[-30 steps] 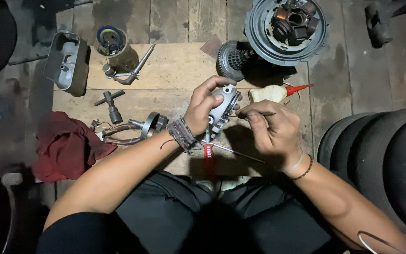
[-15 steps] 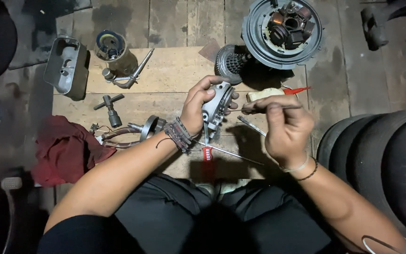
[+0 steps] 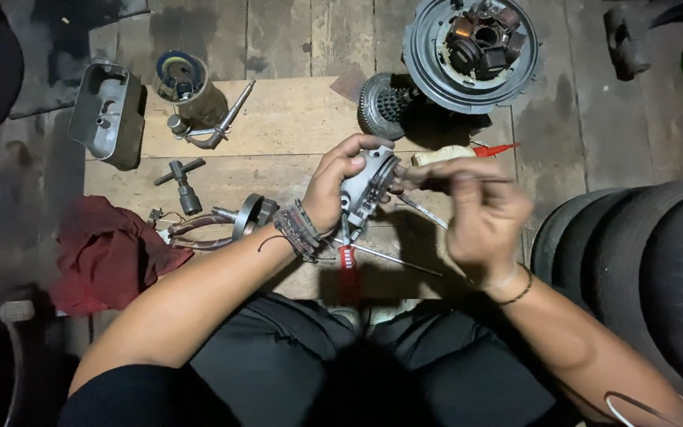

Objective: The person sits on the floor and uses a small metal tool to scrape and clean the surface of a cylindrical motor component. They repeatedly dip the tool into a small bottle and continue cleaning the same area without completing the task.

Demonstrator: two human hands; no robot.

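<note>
In the head view, a grey metal part (image 3: pixel 367 188) is gripped by the left hand (image 3: pixel 333 190), whose fingers are curled closed around its left side. The part is held above the wooden board (image 3: pixel 278 126), near the board's front edge. Its long axis runs from the lower left to the upper right, so its open face is turned toward the right hand (image 3: pixel 480 207). The right hand is found just to the right of the part; it is blurred, but it is seen closed in a pinch on a thin metal pick (image 3: pixel 484 180), which lies almost level and points to the left, toward the part. Whether the tip touches the part cannot be told. Of the two hands, the left one is on the part, and the right one is only near it.

At the far edge of the board a gear (image 3: pixel 385 104) and a round plate with coils (image 3: pixel 472 49) are seen. A red-handled screwdriver (image 3: pixel 348 255) lies on the board below the part, and a red cloth (image 3: pixel 108 253) lies off the board's left corner. A cream bottle with a red tip (image 3: pixel 456 153) lies on the board behind the right hand.

Compared with the picture of half a second ago, the right hand is raised a little and drawn closer to the part, and the pick is now held more level. The grip of the left hand is unchanged.
</note>
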